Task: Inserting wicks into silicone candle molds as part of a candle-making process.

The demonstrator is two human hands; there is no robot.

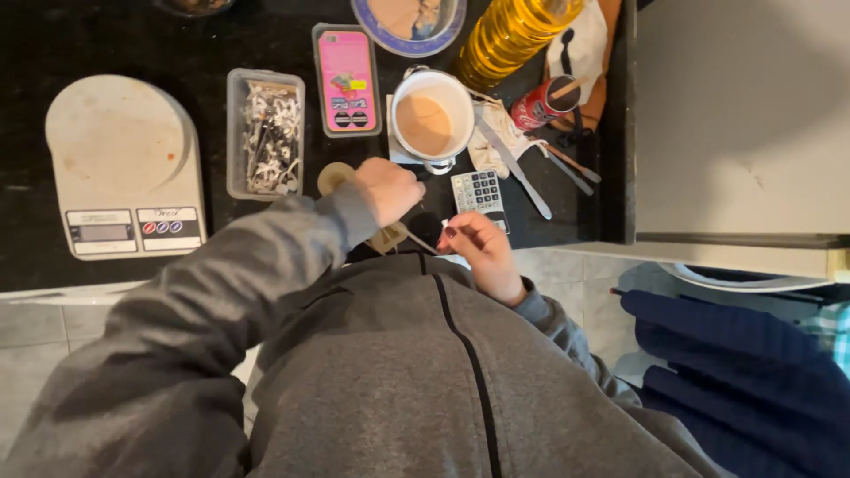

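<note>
Wick-like white strand [423, 239], thin and pale, runs between the person's two hands just above the near edge of the dark table [106, 44], close to the body so both hands can work it at short reach

Going left to right across the table: a white kitchen scale [119, 164] sits flat at the far left, its display facing the person so it can be read from where they stand. Beside it lies a clear plastic tub [264, 133] filled with small pale and metal pieces, open at the top for easy picking. Next comes a pink phone [347, 80] lying face up, and a round cream lump or disc [335, 177] just in front of the tub

The left hand [387, 190], in a grey sleeve, is curled nearly closed, pinching a small tan piece [388, 237] at one end of the strand. Behind it stands a white enamel mug [432, 115] holding smooth tan liquid, upright and within reach. The right hand [478, 252] is narrowed to a pinch on the strand's other end, fingertips together, keeping it taut. A small grey calculator [479, 192] lies just behind that hand, with a knife [513, 168] on a cloth, a yellow bottle [513, 35] and a red can [544, 104] further right
</note>
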